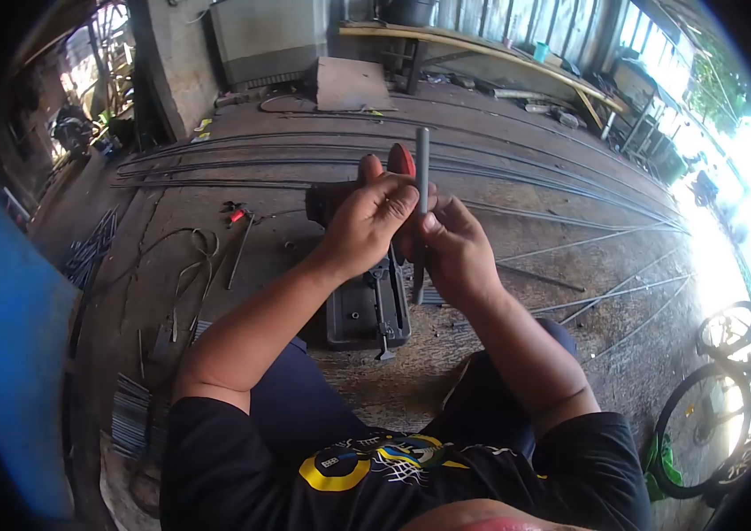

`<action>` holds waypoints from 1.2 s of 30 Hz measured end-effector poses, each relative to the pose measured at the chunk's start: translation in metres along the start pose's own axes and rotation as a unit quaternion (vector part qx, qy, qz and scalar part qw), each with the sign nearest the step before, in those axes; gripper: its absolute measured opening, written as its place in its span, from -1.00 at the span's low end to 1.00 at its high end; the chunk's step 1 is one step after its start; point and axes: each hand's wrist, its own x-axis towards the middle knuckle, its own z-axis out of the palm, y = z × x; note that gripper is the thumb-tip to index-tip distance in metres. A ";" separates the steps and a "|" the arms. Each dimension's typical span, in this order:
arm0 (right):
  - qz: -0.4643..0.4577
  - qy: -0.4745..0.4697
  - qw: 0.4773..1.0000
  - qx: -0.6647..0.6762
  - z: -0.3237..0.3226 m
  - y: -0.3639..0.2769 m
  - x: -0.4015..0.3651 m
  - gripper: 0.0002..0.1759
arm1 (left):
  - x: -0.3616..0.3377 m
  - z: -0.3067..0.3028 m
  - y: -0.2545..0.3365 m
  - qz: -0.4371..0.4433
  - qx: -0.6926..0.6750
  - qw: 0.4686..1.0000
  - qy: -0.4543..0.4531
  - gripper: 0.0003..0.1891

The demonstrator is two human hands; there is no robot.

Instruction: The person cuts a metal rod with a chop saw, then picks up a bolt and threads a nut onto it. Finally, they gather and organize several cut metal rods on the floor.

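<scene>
A short grey metal rod (422, 168) stands nearly upright between my two hands, above a cut-off machine (367, 310) on the floor. My left hand (380, 217) is closed around the left side of the rod, its thumb near the rod's middle. From the right, my right hand (453, 243) grips the same rod, thumb pressed against it. The rod's lower end shows below my fingers. Behind the hands, the machine's red part (401, 160) shows, while my hands hide much of its upper body.
Long thin rods (517, 173) lie across the floor beyond the machine. A red-handled tool (236, 215) and looped cable (203, 243) are at left, near bundled short rods (132, 411). A bicycle (703, 425) stands at right; a wooden bench (482, 44) is at the back.
</scene>
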 end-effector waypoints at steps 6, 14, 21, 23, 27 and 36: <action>0.024 -0.029 0.998 0.054 0.031 -0.002 -0.015 -0.86 | -0.020 -0.007 0.013 0.054 0.025 0.998 0.021 -0.81; 0.054 -0.062 0.994 0.066 0.041 0.000 -0.012 -0.82 | -0.033 -0.013 0.028 -0.046 -0.097 0.994 0.019 -0.91; 0.085 -0.077 0.991 0.067 0.042 0.003 -0.006 -0.73 | -0.032 -0.016 0.021 0.012 0.005 0.997 0.072 -0.83; 0.101 -0.076 0.989 0.073 0.042 0.004 -0.005 -0.72 | -0.032 -0.017 0.021 0.006 0.012 0.997 0.079 -0.82; 0.125 -0.078 0.986 0.082 0.047 0.003 -0.004 -0.70 | -0.034 -0.017 0.026 -0.027 -0.006 0.995 0.100 -0.80; 0.110 -0.054 0.990 0.076 0.042 0.015 0.004 -0.73 | -0.029 -0.022 0.008 -0.031 0.048 0.991 0.122 -0.77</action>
